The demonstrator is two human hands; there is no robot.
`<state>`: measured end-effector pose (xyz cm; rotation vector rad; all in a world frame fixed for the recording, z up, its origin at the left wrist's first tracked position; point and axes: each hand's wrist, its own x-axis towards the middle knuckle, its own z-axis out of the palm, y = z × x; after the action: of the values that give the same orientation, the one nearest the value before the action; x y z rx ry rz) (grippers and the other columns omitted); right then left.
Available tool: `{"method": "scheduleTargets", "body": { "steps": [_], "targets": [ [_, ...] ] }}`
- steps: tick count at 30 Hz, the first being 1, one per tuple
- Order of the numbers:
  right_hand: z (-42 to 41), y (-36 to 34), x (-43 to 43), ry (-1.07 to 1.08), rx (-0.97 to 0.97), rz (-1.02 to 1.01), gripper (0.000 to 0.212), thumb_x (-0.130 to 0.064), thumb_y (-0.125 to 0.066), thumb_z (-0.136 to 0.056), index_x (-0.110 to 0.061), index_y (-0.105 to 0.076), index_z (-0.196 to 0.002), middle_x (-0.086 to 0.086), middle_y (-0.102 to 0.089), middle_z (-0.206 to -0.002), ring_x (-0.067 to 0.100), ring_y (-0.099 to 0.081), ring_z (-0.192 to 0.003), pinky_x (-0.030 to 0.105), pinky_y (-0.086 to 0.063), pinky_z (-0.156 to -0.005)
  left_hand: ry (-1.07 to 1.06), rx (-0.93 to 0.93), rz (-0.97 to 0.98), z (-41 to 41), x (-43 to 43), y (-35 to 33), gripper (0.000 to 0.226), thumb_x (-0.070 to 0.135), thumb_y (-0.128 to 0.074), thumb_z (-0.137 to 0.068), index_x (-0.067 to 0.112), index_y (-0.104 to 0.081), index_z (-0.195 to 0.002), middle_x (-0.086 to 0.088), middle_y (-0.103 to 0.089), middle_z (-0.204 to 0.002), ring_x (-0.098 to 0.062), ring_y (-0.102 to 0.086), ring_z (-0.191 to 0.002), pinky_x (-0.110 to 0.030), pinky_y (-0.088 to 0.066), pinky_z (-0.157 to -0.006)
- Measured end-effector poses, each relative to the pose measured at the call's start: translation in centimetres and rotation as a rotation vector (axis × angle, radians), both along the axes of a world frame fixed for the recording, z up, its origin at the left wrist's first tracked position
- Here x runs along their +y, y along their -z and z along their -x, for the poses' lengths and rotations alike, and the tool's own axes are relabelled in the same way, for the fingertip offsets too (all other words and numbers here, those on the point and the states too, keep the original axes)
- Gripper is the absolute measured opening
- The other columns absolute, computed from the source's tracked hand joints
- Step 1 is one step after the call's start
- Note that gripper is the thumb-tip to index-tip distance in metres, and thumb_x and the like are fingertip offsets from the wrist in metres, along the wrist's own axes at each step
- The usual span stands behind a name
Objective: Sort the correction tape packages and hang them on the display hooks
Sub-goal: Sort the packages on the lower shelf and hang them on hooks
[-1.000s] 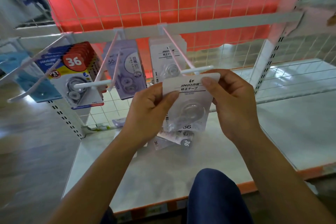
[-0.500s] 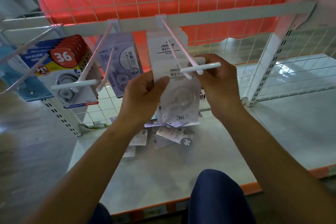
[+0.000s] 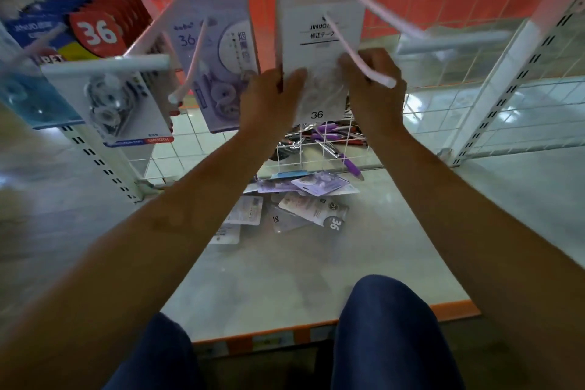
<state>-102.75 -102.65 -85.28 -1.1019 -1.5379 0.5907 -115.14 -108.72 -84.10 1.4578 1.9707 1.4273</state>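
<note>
On the pink hook, white package — hands pinching its sides

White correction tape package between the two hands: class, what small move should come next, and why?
Probably let go with both hands. The white package looks threaded on the hook prong, well back from its tip, with the left hand and right hand pinching its side edges. More loose packages wait on the shelf below.
</note>
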Motion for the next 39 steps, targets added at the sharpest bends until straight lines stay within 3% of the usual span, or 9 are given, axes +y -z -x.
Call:
{"method": "scheduleTargets", "body": {
  "steps": [4,7,9,16,20,29,34,37,39],
  "targets": [
    [-0.4,7.9,-1.5,0.055,-0.126,0.159,0.023,-0.028,-0.046,-0.099,-0.007,-0.055,-0.096,-0.003,-0.057,-0.076,0.013,-0.052,-0.065,0.018,-0.039,-0.055,0.001,0.046,0.146,1.2,-1.7,6.5,0.034,0.035,-0.041,-0.099,0.014,-0.060,-0.082,-0.004,-0.062,-0.077,-0.021,-0.055,-0.073,-0.030,-0.038,-0.062],
    [-0.6,14.5,-2.7,0.046,-0.317,0.271,0.019,-0.021,-0.050,-0.096,-0.003,-0.059,-0.097,0.007,-0.062,-0.082,0.022,-0.059,-0.075,0.010,-0.039,-0.058,0.098,0.322,0.379,2.1,-3.3,11.6,0.021,0.022,-0.045,-0.099,0.008,-0.061,-0.095,-0.008,-0.064,-0.094,-0.014,-0.057,-0.077,-0.023,-0.043,-0.064],
    [-0.8,18.4,-3.4,0.012,-0.488,0.375,0.018,-0.019,-0.057,-0.091,-0.004,-0.061,-0.100,0.013,-0.067,-0.094,0.029,-0.063,-0.088,0.025,-0.045,-0.072,0.157,0.282,0.501,2.3,-4.2,14.5,0.015,0.019,-0.049,-0.096,0.009,-0.061,-0.096,-0.012,-0.067,-0.095,-0.013,-0.055,-0.073,-0.020,-0.040,-0.059],
    [-1.5,25.5,-5.1,-0.123,-1.131,0.420,0.062,-0.017,-0.060,-0.083,-0.013,-0.033,-0.139,0.005,-0.035,-0.145,0.025,-0.029,-0.136,0.033,-0.036,-0.102,0.409,0.530,0.750,1.3,-4.7,21.3,0.052,0.022,-0.059,-0.088,0.014,-0.042,-0.137,-0.006,-0.049,-0.138,-0.023,-0.047,-0.126,-0.036,-0.042,-0.103],
    [-1.4,26.6,-4.5,-0.093,-1.170,0.341,0.070,-0.011,-0.056,-0.089,-0.015,-0.019,-0.148,0.004,-0.027,-0.152,0.023,-0.023,-0.140,0.032,-0.031,-0.107,0.499,0.668,0.712,0.1,-4.3,22.0,0.061,0.020,-0.060,-0.088,0.015,-0.033,-0.142,-0.004,-0.033,-0.150,-0.021,-0.026,-0.141,-0.038,-0.027,-0.114],
    [-1.0,22.3,-6.5,-0.280,-0.859,0.170,0.024,-0.022,-0.049,-0.095,-0.020,-0.067,-0.111,0.003,-0.070,-0.107,0.022,-0.063,-0.093,0.028,-0.044,-0.074,0.478,0.720,0.616,1.3,-4.1,22.2,0.075,0.017,-0.059,-0.089,0.019,-0.016,-0.151,0.001,-0.016,-0.159,-0.017,-0.006,-0.148,-0.037,-0.009,-0.119],
    [-0.8,15.4,-7.1,-0.373,-0.645,0.275,0.020,-0.034,-0.062,-0.089,-0.022,-0.065,-0.073,-0.011,-0.052,-0.056,-0.001,-0.043,-0.052,0.017,-0.029,-0.053,0.367,0.473,0.468,2.2,-5.6,19.7,0.038,0.028,-0.066,-0.087,0.027,-0.058,-0.124,0.004,-0.064,-0.123,-0.018,-0.057,-0.114,-0.039,-0.037,-0.105],
    [-0.8,11.2,-7.1,-0.395,-0.682,0.275,0.018,-0.036,-0.064,-0.087,-0.020,-0.065,-0.077,-0.013,-0.047,-0.058,-0.002,-0.042,-0.054,0.020,-0.030,-0.054,0.372,0.194,0.414,2.6,-7.6,17.3,0.030,0.024,-0.071,-0.084,0.019,-0.066,-0.113,0.000,-0.069,-0.099,-0.018,-0.064,-0.088,-0.020,-0.047,-0.072],
    [-1.3,8.9,-7.2,-0.425,-0.675,0.308,0.013,-0.030,-0.066,-0.086,-0.018,-0.069,-0.089,-0.010,-0.056,-0.066,0.000,-0.050,-0.060,0.023,-0.037,-0.056,0.390,-0.072,0.398,3.0,-9.2,15.6,0.020,0.018,-0.070,-0.085,0.019,-0.066,-0.105,0.005,-0.068,-0.093,-0.011,-0.066,-0.082,-0.014,-0.050,-0.068]
  ]
}}
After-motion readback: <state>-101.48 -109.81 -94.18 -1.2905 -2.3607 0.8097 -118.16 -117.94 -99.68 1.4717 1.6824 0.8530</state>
